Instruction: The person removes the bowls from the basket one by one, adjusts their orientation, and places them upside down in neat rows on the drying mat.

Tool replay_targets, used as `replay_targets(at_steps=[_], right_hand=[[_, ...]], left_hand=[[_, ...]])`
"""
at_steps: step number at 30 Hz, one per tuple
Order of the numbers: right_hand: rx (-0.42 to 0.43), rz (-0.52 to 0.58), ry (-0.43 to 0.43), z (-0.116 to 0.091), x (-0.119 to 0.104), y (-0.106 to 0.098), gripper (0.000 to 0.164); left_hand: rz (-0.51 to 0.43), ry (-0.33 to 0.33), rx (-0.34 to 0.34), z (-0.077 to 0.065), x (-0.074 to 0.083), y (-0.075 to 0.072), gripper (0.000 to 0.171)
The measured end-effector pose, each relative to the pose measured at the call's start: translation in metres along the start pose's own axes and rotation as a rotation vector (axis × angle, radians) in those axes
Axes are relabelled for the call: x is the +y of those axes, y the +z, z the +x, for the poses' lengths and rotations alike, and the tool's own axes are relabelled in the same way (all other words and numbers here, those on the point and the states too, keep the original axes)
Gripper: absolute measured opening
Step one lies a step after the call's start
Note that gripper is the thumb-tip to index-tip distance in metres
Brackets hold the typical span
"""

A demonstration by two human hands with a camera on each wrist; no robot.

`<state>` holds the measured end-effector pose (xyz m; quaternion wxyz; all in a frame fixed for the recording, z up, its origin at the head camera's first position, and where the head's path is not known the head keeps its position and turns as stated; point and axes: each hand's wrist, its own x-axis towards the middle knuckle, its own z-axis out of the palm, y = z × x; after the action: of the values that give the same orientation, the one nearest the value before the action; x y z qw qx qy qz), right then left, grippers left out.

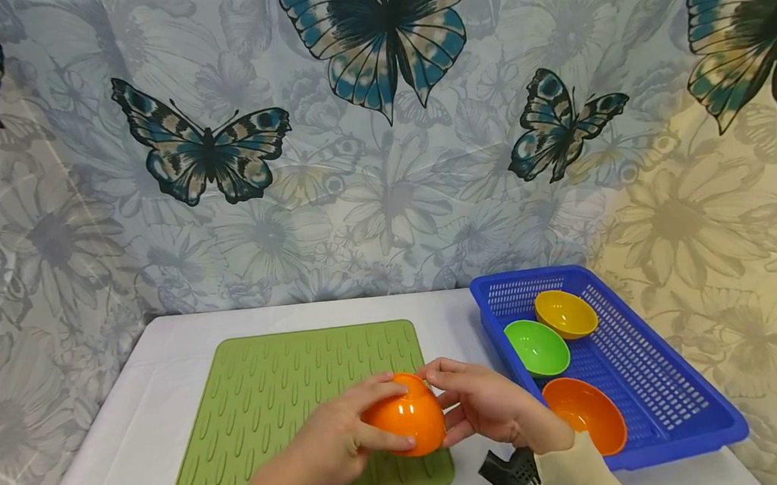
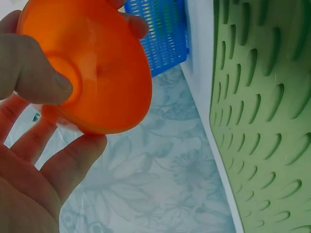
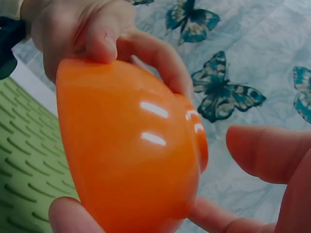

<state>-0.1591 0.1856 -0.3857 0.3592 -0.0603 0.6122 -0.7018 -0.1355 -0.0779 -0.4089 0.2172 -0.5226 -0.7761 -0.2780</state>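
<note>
The left hand grips a bowl above the mat; the right hand, loosely spread, touches it.

Desk with white covering, before a grey-blue wall hanging printed with pale flowers and teal-and-black butterflies; yellowish light, right.

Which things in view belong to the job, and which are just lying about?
Likely the job:
held orange bowl
left hand, right hand
green mat
blue basket with its green bowl, yellow bowl, second orange bowl

Probably just there:
white table
butterfly backdrop
</note>
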Motion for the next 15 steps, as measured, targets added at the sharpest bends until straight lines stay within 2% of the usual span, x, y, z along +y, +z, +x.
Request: replay_targets(at_steps=[5,10,13,15], right_hand=[[0.059,-0.067,-0.014,0.001,0.002,0.005,0.038],[0.129,-0.128,-0.043,0.001,0.002,0.007,0.036],[0.184,-0.187,-0.082,0.001,0.002,0.007,0.035],[0.232,-0.234,-0.111,0.002,0.001,0.007,0.034]], left_hand=[[0.049,0.028,-0.027,0.001,0.001,0.003,0.061],[0.037,0.019,-0.049,0.001,0.004,0.006,0.057],[-0.037,-0.066,-0.105,0.001,0.009,0.006,0.054],[-0.105,-0.177,-0.146,0.002,0.013,0.006,0.060]])
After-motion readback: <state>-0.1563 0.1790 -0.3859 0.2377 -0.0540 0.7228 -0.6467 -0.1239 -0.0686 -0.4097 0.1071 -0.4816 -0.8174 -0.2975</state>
